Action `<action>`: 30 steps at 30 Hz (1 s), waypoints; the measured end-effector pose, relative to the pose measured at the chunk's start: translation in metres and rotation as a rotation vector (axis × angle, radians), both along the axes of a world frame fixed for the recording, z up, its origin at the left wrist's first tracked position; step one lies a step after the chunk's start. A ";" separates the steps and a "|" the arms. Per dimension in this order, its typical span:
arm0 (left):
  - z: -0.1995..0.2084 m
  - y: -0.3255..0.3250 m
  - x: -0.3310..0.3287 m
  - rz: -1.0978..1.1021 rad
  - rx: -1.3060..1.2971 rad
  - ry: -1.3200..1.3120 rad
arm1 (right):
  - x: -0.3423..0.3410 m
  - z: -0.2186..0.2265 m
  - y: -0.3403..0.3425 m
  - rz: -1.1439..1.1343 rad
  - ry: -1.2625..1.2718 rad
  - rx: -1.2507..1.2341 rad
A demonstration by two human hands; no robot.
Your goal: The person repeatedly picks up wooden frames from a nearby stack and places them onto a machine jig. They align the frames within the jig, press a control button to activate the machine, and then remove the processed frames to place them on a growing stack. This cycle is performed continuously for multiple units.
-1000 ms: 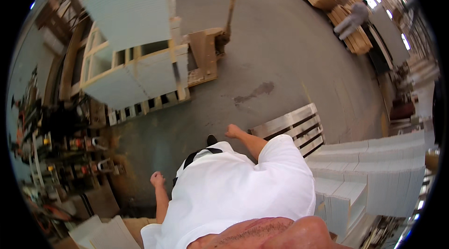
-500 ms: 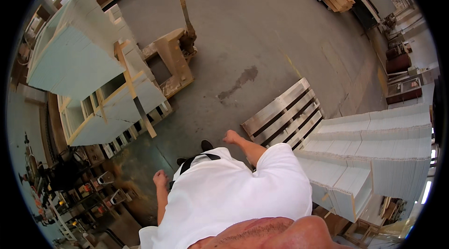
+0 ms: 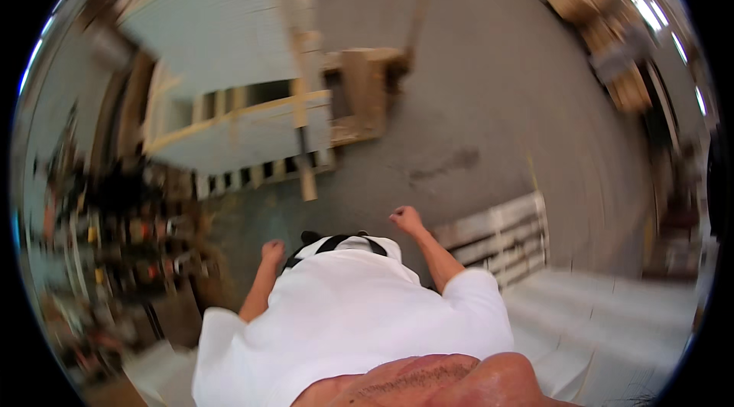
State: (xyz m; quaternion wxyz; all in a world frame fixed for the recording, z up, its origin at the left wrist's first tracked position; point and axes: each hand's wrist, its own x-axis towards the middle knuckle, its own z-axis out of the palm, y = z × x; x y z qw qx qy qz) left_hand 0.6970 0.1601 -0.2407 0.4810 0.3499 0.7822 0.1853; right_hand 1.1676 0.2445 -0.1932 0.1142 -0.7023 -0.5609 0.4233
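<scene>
My left hand hangs at my left side, fingers curled in, with nothing seen in it. In front of my right hip is my right hand, loosely closed and also without any thing in it. Neither hand touches anything. Nearest to the right hand is a whitish slatted wooden pallet, lying on the floor to the right. Ahead and to the left rise stacked pale panels above a lower pale stack. A wooden strip stands out from its corner.
Beside the left stack is a brown wooden load with a long upright handle. Stacked white panels stand at the right. A cluttered rack is at the left. Wooden boards and a blurred person are far right.
My view has turned left, so the stacks and pallet sit further right and are smeared by motion. Both arms have swung slightly; the hands still hold nothing visible.
</scene>
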 end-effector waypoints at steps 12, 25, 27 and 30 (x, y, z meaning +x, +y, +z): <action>0.009 -0.033 -0.128 0.313 -0.018 0.176 | -0.314 0.482 0.332 0.523 -0.324 1.602; -0.042 -0.205 -0.169 0.058 -0.285 0.440 | -0.438 0.509 0.445 0.562 -0.413 1.183; -0.043 -0.193 -0.189 0.128 -0.330 0.495 | -0.452 0.522 0.446 0.616 -0.337 1.218; 0.014 -0.131 -0.230 0.620 0.012 0.422 | -0.509 0.545 0.382 0.672 -0.029 1.116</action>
